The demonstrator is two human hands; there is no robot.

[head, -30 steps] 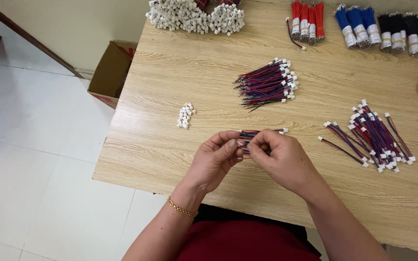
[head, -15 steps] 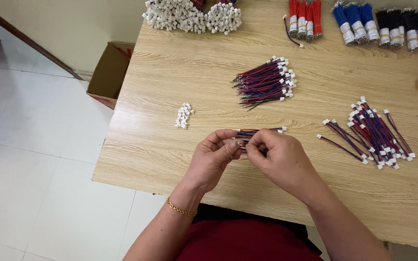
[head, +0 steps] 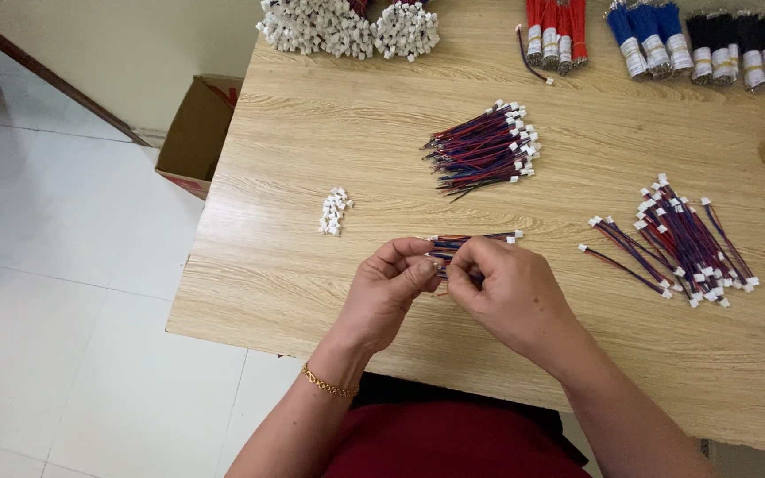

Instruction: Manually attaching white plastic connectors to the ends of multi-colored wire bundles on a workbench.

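The left hand [head: 390,296] and the right hand [head: 508,296] meet over the near part of the wooden table [head: 329,142]; both are curled, with fingertips pinched together on a short red and blue wire lead [head: 467,239] with white plugs at its end; the lead pokes out on the far side of the fingers, and its white plug sits just past the right hand; what the fingertips press between them is too small to tell; a gold bracelet [head: 328,384] sits on the left wrist; a small heap of white plugs [head: 335,212] lies near, to the left of the hands and a bit farther off; a big bunch of red and blue leads [head: 484,150] lies far from the hands, in the middle of the table; another pile of leads [head: 676,243] is spread out to the right of the right hand, well apart from it; along the far edge lie white plug bundles [head: 351,25], red wire bundles [head: 555,31], blue wire bundles [head: 635,40] and black wire bundles [head: 737,44]; a brown cardboard box [head: 197,133] stands on the white floor to the left of the table.
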